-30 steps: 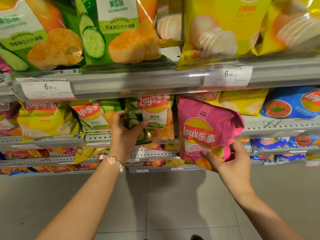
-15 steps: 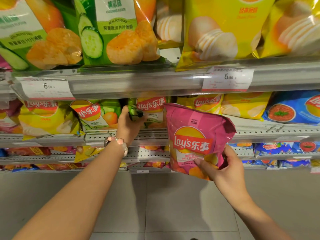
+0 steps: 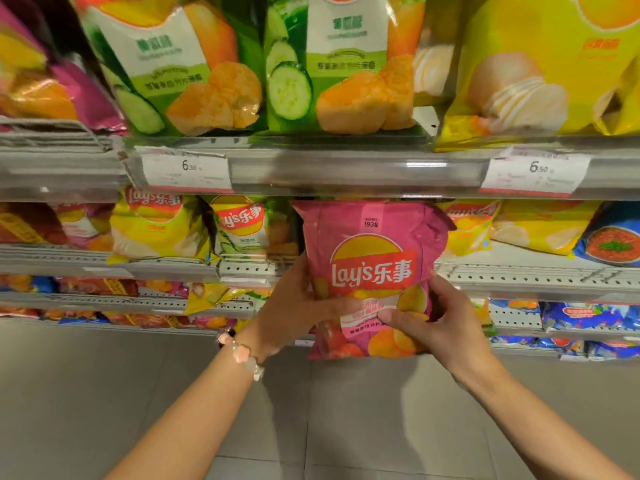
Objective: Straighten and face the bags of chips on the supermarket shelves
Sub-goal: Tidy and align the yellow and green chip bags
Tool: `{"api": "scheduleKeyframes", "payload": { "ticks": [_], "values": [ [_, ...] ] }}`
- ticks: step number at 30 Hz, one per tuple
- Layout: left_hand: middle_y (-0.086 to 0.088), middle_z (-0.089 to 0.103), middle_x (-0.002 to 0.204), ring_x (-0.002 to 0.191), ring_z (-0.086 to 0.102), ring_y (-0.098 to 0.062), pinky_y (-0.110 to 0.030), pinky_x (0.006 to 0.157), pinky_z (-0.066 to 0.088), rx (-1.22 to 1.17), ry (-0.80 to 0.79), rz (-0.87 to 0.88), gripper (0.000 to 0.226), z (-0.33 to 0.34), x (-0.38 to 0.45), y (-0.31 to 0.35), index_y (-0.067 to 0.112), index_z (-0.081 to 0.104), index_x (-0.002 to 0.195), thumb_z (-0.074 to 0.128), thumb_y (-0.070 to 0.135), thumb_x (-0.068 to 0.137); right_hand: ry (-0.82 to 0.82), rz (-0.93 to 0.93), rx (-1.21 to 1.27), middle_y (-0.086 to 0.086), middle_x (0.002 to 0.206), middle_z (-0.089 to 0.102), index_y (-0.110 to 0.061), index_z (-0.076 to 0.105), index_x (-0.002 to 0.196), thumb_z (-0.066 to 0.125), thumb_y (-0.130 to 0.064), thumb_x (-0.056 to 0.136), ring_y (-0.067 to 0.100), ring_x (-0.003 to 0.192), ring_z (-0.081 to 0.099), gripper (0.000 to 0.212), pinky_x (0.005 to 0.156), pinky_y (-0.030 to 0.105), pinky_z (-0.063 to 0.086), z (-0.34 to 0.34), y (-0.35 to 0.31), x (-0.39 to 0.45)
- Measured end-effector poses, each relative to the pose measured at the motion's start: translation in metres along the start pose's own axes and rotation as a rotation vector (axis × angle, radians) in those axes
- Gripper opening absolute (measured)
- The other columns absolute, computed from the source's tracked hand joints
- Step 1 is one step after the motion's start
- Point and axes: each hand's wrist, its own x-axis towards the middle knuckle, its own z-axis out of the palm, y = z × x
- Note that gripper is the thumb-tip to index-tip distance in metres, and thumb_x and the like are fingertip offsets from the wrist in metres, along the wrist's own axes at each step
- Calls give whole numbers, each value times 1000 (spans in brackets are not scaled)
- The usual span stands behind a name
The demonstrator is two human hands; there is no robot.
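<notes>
A pink Lay's chip bag [image 3: 372, 244] is upright with its logo facing me, in front of the second shelf [image 3: 249, 270]. Its top reaches just under the upper shelf rail. My left hand [image 3: 294, 310] grips the bag's lower left side, thumb across the front. My right hand [image 3: 436, 320] holds its lower right corner, fingers over the front. A green cucumber bag [image 3: 242, 226] and a yellow bag [image 3: 156, 226] stand on the second shelf to the left. More yellow bags [image 3: 540, 226] and a blue bag [image 3: 609, 240] lie to the right.
Large green cucumber bags [image 3: 332, 64] and yellow bags [image 3: 540, 71] fill the top shelf, above a rail with two price tags [image 3: 187, 168]. Lower shelves [image 3: 512, 313] hold blue, red and mixed bags. Grey tiled floor [image 3: 346, 427] lies below.
My left hand left the green cucumber bag and moved right onto the pink bag. The pink bag rose and turned square to me, now held by both hands. The view shifted closer.
</notes>
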Motion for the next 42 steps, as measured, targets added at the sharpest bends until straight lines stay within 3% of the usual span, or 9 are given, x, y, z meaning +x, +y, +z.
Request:
{"api": "scheduleKeyframes", "payload": {
  "ticks": [14, 18, 20, 23, 27, 30, 33, 36, 42],
  "values": [
    [0, 70, 115, 108, 65, -16, -35, 91, 54, 68, 107, -68, 53, -163, -78, -5, 17, 56, 122, 78, 6, 75, -170, 122, 114, -3, 95, 74, -14, 63, 105, 81, -24, 55, 13, 90, 70, 54, 77, 27, 58, 175, -23, -1],
    [-3, 69, 114, 108, 64, -19, -38, 92, 53, 114, 106, -64, 63, -201, -78, -2, 17, 57, 120, 81, 30, 62, -107, 108, 175, -4, 90, 75, -20, 64, 99, 78, -20, 60, 16, 88, 71, 41, 74, 30, 58, 204, -27, 9],
    [-3, 69, 104, 99, 65, -17, -36, 86, 53, 95, 263, 3, 54, -219, -73, -1, 19, 61, 108, 77, 39, 61, -83, 96, 183, -2, 94, 75, -22, 65, 100, 77, -19, 63, 17, 90, 71, 39, 75, 32, 58, 214, -28, 12],
    [-8, 63, 94, 86, 60, -9, -29, 79, 49, 194, 636, 189, 39, -244, -60, -6, 14, 58, 105, 77, 28, 75, -24, 86, 176, -14, 72, 72, -19, 63, 98, 77, -12, 68, -2, 61, 66, 33, 51, 11, 49, 220, -26, 15],
    [-21, 46, 134, 122, 44, -33, -44, 99, 40, 725, 727, 144, 102, -268, -30, -25, 1, 36, 140, 91, 27, 58, 33, 97, 170, -14, 63, 69, -11, 62, 100, 75, -2, 73, -4, 45, 58, 31, 40, 7, 40, 220, -20, 17],
    [-15, 40, 144, 130, 41, -32, -47, 104, 40, 675, 612, -2, 121, -276, -13, -35, 8, 22, 149, 92, 34, 54, 48, 104, 154, -11, 67, 71, -12, 63, 101, 75, -4, 73, -2, 48, 61, 32, 41, 9, 42, 220, -19, 16],
    [-11, 57, 123, 113, 55, -31, -33, 84, 47, 672, 608, -5, 98, -281, -8, -46, 5, 36, 139, 90, 27, 60, 57, 103, 131, -8, 73, 73, -15, 64, 100, 76, -8, 71, 0, 55, 65, 33, 44, 10, 44, 221, -20, 14],
    [-1, 58, 88, 81, 56, -24, -13, 56, 32, 649, 675, 144, 60, -285, -10, -52, 0, 53, 112, 87, 19, 66, 52, 101, 106, -12, 68, 71, -19, 63, 95, 78, -12, 68, -3, 53, 62, 31, 44, 10, 44, 223, -22, 13],
    [-4, 60, 87, 77, 55, -21, -15, 60, 37, 642, 669, 308, 47, -288, -18, -47, -1, 56, 116, 78, 14, 78, 68, 91, -3, -13, 77, 73, -20, 64, 95, 79, -16, 65, 1, 69, 68, 34, 56, 13, 50, 219, -25, 10]
  ]
}}
